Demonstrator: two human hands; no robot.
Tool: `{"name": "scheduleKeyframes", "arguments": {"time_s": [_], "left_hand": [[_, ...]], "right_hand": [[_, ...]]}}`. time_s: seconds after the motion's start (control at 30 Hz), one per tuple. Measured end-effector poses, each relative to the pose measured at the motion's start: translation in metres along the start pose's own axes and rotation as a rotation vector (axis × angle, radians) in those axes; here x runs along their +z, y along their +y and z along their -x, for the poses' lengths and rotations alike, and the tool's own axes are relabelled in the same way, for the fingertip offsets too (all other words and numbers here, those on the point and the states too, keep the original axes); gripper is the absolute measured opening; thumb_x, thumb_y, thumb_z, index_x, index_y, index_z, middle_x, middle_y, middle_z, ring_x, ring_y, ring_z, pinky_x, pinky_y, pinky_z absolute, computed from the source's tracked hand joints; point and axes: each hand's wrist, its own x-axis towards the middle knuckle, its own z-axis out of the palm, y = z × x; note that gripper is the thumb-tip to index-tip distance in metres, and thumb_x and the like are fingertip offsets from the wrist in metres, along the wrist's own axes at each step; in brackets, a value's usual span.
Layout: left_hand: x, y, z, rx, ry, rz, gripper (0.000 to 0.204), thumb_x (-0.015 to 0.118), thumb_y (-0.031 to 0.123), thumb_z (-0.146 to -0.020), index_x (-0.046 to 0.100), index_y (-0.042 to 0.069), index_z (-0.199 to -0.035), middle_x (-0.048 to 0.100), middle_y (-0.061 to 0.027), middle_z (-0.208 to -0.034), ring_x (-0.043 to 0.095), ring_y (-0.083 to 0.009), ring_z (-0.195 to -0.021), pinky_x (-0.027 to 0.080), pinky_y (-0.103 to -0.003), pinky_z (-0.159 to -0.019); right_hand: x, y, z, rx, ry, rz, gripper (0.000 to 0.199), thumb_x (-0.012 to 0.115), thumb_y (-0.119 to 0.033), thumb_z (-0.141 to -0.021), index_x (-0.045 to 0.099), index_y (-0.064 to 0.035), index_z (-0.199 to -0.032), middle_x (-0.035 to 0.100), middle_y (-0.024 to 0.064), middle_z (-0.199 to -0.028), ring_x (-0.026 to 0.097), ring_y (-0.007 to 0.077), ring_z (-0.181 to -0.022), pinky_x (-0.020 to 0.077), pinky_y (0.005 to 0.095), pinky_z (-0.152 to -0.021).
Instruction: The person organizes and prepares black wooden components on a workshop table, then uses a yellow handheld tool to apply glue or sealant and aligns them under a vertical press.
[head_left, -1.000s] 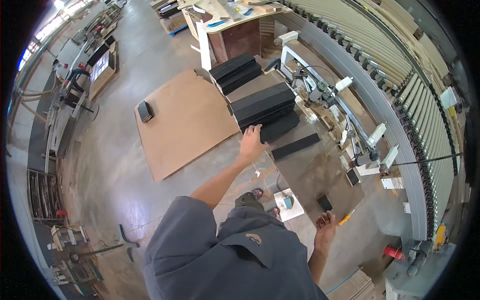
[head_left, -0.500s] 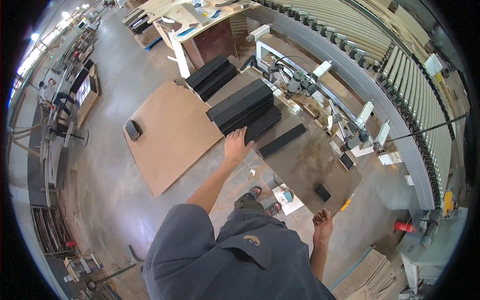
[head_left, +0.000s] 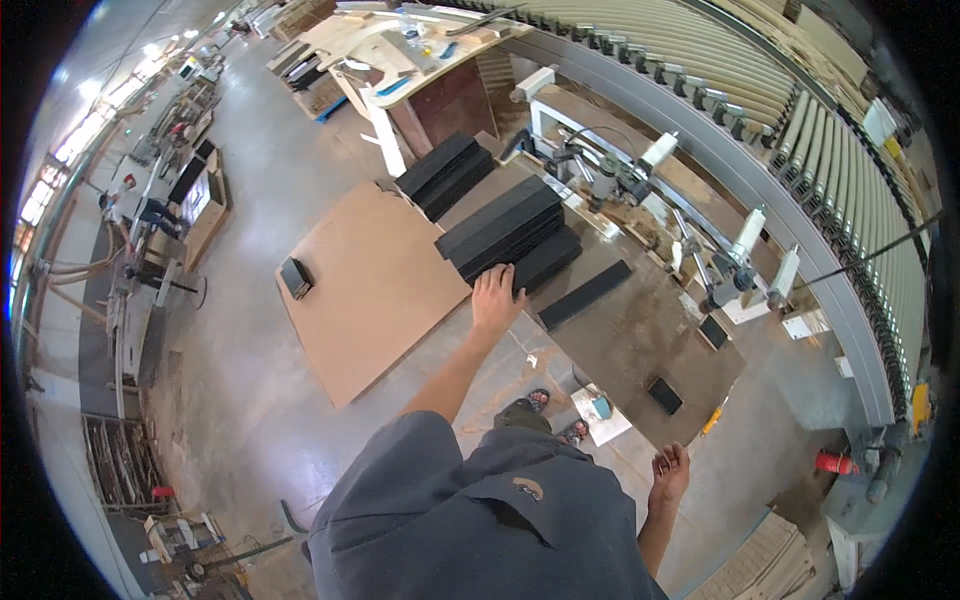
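My left hand (head_left: 495, 298) rests at the near end of a tall stack of long black strips (head_left: 505, 225), fingers stretched over the strip ends. Touching this stack on its right is a lower black pile (head_left: 548, 262), close by my thumb. A single black strip (head_left: 585, 295) lies apart on the brown worktable (head_left: 640, 345). My right hand (head_left: 670, 475) hangs just off the table's near right corner, its fingers loosely bent and apart, with nothing visible in them. Nearest to it are a small black block (head_left: 664, 396) and a yellow-orange tool (head_left: 712, 420).
Another black stack (head_left: 445, 175) stands farther back. Left of it a large brown sheet (head_left: 370, 290) carries a small dark stack (head_left: 296, 278). Clamp-like machine fittings (head_left: 610, 180) line the table's far side, before a roller conveyor (head_left: 840, 170). A red extinguisher (head_left: 836, 463) stands right.
The view has shifted, so the whole scene sits slightly farther right and lower. My left hand stays at the stack's end; my right hand still hangs beside the table corner.
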Motion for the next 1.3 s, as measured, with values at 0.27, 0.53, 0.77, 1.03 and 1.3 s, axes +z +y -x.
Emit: {"name": "scheduleKeyframes", "arguments": {"time_s": [0.27, 0.53, 0.77, 1.03, 1.3], "left_hand": [[0.022, -0.010, 0.012, 0.010, -0.092, -0.014, 0.042, 0.078, 0.027, -0.089, 0.071, 0.011, -0.128, 0.068, -0.0098, -0.125, 0.061, -0.0334, -0.120, 0.048, -0.052, -0.103], [-0.016, -0.025, -0.006, 0.038, -0.054, -0.230, 0.051, 0.083, 0.028, -0.091, 0.070, 0.016, -0.138, 0.068, -0.0088, -0.135, 0.063, -0.0334, -0.124, 0.049, -0.051, -0.106], [-0.024, 0.002, -0.006, 0.162, 0.007, -0.192, 0.053, 0.086, 0.038, -0.089, 0.071, 0.013, -0.134, 0.071, -0.0109, -0.129, 0.065, -0.0350, -0.121, 0.050, -0.052, -0.103], [-0.038, 0.100, 0.055, 0.233, -0.194, 0.171, 0.052, 0.084, 0.020, -0.089, 0.068, 0.006, -0.136, 0.070, -0.0199, -0.128, 0.065, -0.0411, -0.121, 0.052, -0.052, -0.106], [-0.047, 0.237, 0.098, 0.102, -0.741, 0.635, 0.066, 0.085, 0.027, -0.089, 0.058, 0.003, -0.144, 0.063, -0.0211, -0.138, 0.062, -0.0421, -0.125, 0.052, -0.051, -0.105]], "right_hand": [[-0.006, -0.002, 0.007, 0.026, 0.034, 0.052, 0.043, 0.057, -0.036, -0.110, 0.063, -0.0074, -0.140, 0.067, 0.0064, -0.125, 0.064, 0.0205, -0.106, 0.0536, 0.0354, -0.101], [0.006, -0.011, -0.034, -0.258, 0.138, 0.021, 0.027, 0.061, -0.031, -0.111, 0.070, -0.0058, -0.113, 0.072, 0.0050, -0.099, 0.068, 0.0155, -0.091, 0.0541, 0.0317, -0.086], [-0.075, -0.031, -0.116, -0.579, 0.480, 0.629, 0.035, 0.071, -0.028, -0.103, 0.066, -0.0047, -0.129, 0.071, 0.0128, -0.111, 0.069, 0.0265, -0.097, 0.0561, 0.0387, -0.092], [-0.038, -0.027, -0.193, -0.937, 0.359, 1.197, 0.041, 0.065, -0.032, -0.104, 0.060, -0.0022, -0.131, 0.064, 0.0226, -0.127, 0.060, 0.0441, -0.121, 0.0503, 0.0546, -0.102], [-0.047, -0.068, -0.152, -1.089, 0.554, 0.778, 0.032, 0.053, -0.032, -0.113, 0.060, -0.0008, -0.111, 0.066, 0.0201, -0.101, 0.064, 0.0406, -0.092, 0.0489, 0.0474, -0.086]]}}
